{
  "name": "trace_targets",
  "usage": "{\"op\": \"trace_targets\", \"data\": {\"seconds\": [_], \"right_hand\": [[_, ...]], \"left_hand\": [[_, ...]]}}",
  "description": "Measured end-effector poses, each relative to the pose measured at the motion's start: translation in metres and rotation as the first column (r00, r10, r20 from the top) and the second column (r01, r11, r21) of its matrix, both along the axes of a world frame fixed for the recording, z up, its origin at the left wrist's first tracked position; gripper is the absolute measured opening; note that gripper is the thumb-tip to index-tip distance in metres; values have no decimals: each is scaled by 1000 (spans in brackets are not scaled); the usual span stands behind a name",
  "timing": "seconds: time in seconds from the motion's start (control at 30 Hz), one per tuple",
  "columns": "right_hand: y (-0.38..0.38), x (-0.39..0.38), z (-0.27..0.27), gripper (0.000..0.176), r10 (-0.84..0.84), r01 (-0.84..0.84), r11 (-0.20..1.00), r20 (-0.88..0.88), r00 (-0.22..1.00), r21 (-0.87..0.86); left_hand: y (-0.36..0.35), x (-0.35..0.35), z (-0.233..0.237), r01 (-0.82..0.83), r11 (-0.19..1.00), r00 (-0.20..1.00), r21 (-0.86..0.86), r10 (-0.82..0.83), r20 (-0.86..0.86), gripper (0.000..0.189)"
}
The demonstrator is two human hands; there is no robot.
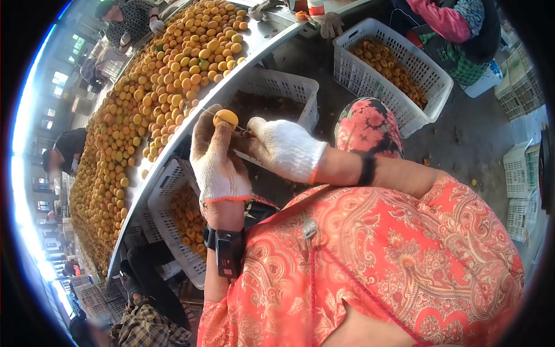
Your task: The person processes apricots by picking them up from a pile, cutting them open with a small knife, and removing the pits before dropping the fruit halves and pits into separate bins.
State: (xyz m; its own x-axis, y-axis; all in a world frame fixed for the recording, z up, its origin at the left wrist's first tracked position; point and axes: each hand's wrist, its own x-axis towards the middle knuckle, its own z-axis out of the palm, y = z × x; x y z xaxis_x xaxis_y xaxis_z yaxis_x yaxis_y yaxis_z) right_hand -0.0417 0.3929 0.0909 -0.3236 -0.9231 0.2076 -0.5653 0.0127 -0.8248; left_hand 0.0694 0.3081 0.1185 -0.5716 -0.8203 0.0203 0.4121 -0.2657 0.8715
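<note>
My left hand (219, 162), in a white knit glove with dirty fingertips, is closed around one orange-yellow apricot (225, 119). My right hand (283, 147), gloved the same way, grips a small thin metal tool (244, 132) at the apricot's lower right side. Its handle is mostly hidden in the fingers, so its exact kind cannot be told. Both hands are over a white crate (310, 92) with dark contents, close to the metal table edge (179, 136). A large heap of whole apricots (144, 104) covers the table to the left.
A white crate (437, 107) of opened apricots stands on the floor at upper right, and another (165, 202) sits below the table edge. Gloves (328, 24) lie at the table's far end. Several people work around. Stacked crates (520, 168) stand at far right.
</note>
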Motion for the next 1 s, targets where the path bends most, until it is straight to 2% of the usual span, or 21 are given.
{"op": "trace_targets", "data": {"seconds": [0.07, 0.13, 0.17, 0.3, 0.37, 0.5, 0.7, 0.87, 1.0], "right_hand": [[-5, 2, -3, 26, -2, 3, 999, -10, 1000, 51], [-7, 4, -10, 27, -4, 5, 1000, -24, 1000, 18], [-7, 5, -12, 29, -8, 7, 1000, -37, 999, -14], [-6, 5, -7, 32, -24, 24, 1000, -20, 1000, -1], [-6, 5, -9, 32, -72, 69, 994, -28, 997, -80], [-2, 2, -7, 30, -66, 60, 994, -60, 996, -92], [5, 1, -1, 27, -42, 38, 998, -70, 997, -52], [8, 1, 4, 30, -37, 36, 999, -35, 999, -20], [8, -1, 3, 31, -4, 4, 1000, -12, 1000, 0]], "left_hand": [[-2, -1, -7, -16, 999, 999, 30, 16, -28, 25], [-5, 1, -11, 6, 967, 996, 254, 16, -86, 24], [-4, 0, -13, -28, 966, 995, 255, 51, -81, 26], [-5, 0, -13, 4, 961, 998, 277, 11, -55, 27], [0, -1, -5, 53, 994, 997, 95, -47, -61, 27], [2, 1, -6, 72, 995, 994, 73, -65, -92, 25], [2, 0, -9, -7, 1000, 997, -19, 5, -82, 27], [2, -4, -8, -101, 978, 995, -183, 103, 4, 24], [5, -3, -5, -103, 978, 994, -184, 107, 10, 22]]}}
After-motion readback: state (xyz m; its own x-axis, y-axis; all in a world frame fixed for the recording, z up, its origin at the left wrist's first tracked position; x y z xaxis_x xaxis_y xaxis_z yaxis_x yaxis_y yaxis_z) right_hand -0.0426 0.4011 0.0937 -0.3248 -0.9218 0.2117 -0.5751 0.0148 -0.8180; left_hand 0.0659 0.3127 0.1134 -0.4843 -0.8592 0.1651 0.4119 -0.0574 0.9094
